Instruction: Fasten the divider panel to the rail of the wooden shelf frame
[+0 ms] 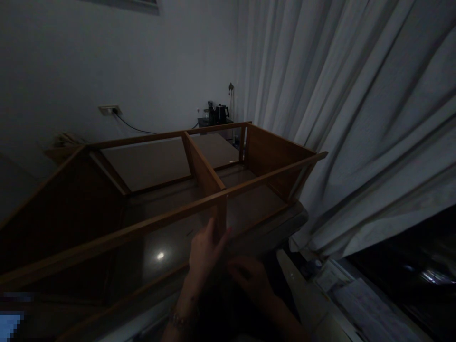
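In the dim head view lies a brown wooden shelf frame [160,219], with open bays and a divider [204,161] across its middle. My left hand [204,247] closes around the near upright [221,211] at that divider, thumb on one side and fingers on the other. A bracelet circles the left wrist. Lower and to the right, my right hand [251,278] is in deep shadow, apart from the upright. Its fingers curl together, and anything between them is too dark to make out.
A padded surface [297,216] lies under the frame. White curtains [313,85] hang along the right. Behind stand a black kettle [221,113] and a wall socket [109,110] with a plugged-in cable. Papers [370,304] lie at lower right.
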Tool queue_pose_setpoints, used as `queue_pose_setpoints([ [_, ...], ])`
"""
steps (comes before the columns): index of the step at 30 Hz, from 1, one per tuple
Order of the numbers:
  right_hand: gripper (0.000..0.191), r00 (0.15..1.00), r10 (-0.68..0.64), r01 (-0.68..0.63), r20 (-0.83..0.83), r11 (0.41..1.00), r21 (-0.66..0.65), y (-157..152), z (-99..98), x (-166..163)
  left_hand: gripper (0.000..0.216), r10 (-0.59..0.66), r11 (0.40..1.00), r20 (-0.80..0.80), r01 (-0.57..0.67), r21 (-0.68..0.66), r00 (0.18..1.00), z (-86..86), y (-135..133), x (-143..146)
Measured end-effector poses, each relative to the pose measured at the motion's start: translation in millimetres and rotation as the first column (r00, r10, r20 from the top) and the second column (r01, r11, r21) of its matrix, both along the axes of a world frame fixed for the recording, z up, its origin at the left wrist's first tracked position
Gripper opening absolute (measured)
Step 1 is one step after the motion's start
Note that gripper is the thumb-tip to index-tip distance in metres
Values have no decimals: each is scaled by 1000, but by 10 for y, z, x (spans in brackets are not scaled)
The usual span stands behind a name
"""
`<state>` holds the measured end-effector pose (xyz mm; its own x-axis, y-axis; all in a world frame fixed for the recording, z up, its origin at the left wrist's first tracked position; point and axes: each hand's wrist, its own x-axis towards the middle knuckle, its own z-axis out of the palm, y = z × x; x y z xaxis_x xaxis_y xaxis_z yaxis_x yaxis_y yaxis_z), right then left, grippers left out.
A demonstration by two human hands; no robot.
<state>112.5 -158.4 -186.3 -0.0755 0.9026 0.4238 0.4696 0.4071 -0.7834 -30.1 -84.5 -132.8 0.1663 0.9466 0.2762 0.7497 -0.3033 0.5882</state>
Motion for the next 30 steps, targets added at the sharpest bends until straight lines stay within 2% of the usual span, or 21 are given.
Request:
queue_pose_setpoints([
  [2, 14, 989, -41, 22, -139, 991, -133, -19, 15, -43, 48, -16, 1000, 20, 16, -3, 1000, 11, -2, 0],
  [5, 16, 950, -169, 87, -263, 951, -296, -26, -9, -112, 49, -13, 1000, 25, 14, -17, 1000, 26, -2, -2],
  [8, 18, 904, -222, 76, -365, 924, -375, -22, -41, -173, 48, -15, 999, 16, 16, -37, 1000, 35, -1, -2],
  [10, 18, 898, -221, 77, -381, 930, -359, -27, -43, -202, 48, -21, 999, 16, 22, -34, 1000, 38, -3, -1],
  [13, 17, 938, -221, 147, -268, 952, -269, -44, -52, -214, 48, -12, 999, 18, 13, -38, 1000, 43, -7, -1],
  [16, 17, 979, -193, 191, -68, 981, -45, -48, -134, -160, 45, -19, 999, 15, 20, -39, 1000, 44, -6, -3],
  [18, 25, 988, -120, 107, 100, 986, 127, -35, -228, -84, 45, -20, 1000, 5, 20, -23, 1000, 41, -4, -3],
  [20, 36, 968, -53, 3, 244, 980, 201, -13, -322, 8, 46, -7, 1000, -5, 7, -7, 1000, 35, -3, -1],
  [22, 40, 955, -22, -43, 297, 976, 211, 12, -381, 87, 49, 2, 1000, -5, -2, -8, 1000, 26, -3, 3],
  [25, 31, 980, -27, -7, 196, 985, 172, 40, -367, 133, 50, 10, 1000, -7, -10, -12, 1000, 13, -3, 6],
  [27, 23, 994, -78, 72, 72, 994, 79, 42, -300, 111, 51, 16, 1000, -12, -16, -11, 1000, 13, -4, 6],
  [30, 23, 981, -152, 136, -119, 981, -136, 15, -183, 33, 52, 2, 999, -1, -2, -33, 1000, 23, -4, 4],
])
